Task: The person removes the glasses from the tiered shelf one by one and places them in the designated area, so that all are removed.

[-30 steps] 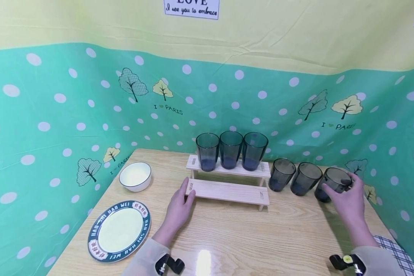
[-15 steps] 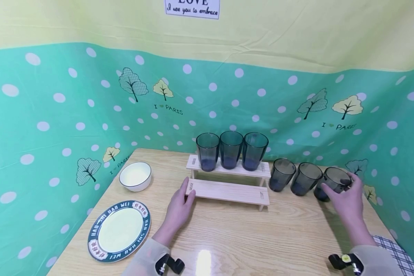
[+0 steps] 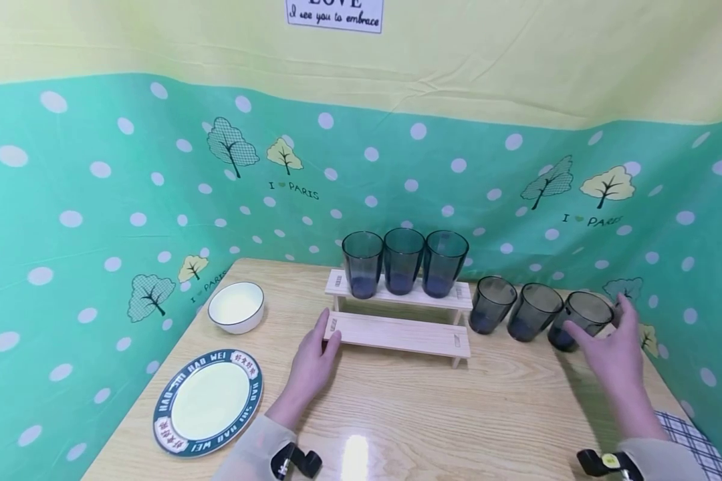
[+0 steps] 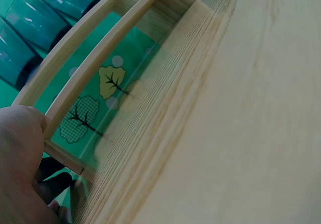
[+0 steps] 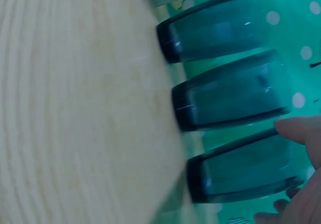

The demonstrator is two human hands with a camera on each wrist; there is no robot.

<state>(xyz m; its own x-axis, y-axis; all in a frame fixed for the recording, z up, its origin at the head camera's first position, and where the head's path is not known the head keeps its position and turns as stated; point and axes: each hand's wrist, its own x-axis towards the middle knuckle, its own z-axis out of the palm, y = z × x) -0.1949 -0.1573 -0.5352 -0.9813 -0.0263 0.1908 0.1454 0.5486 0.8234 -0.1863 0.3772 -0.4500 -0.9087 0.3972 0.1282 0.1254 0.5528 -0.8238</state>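
A two-step light wooden rack point(image 3: 400, 334) stands at the middle back of the table. My left hand point(image 3: 311, 364) holds its lower step at the left end, thumb at the front and fingers round the side. Three dark tinted glasses point(image 3: 404, 262) stand upright on its upper step. Right of the rack, another three smoky glasses point(image 3: 534, 312) stand upright in a row on the table. Around the rightmost glass point(image 5: 246, 169) my right hand point(image 3: 616, 354) is spread, thumb at its near side and fingers apart from its far side.
A white bowl point(image 3: 236, 307) and a blue-rimmed plate point(image 3: 254, 394) sit on the left of the wooden table point(image 3: 433, 414). Checked cloth point(image 3: 688, 434) lies at the right edge. A green dotted curtain point(image 3: 313, 160) hangs close behind the glasses.
My right hand's fingers have loosened and moved off the rim of the rightmost glass, slightly to the right. The left hand, rack and glasses stay in place.
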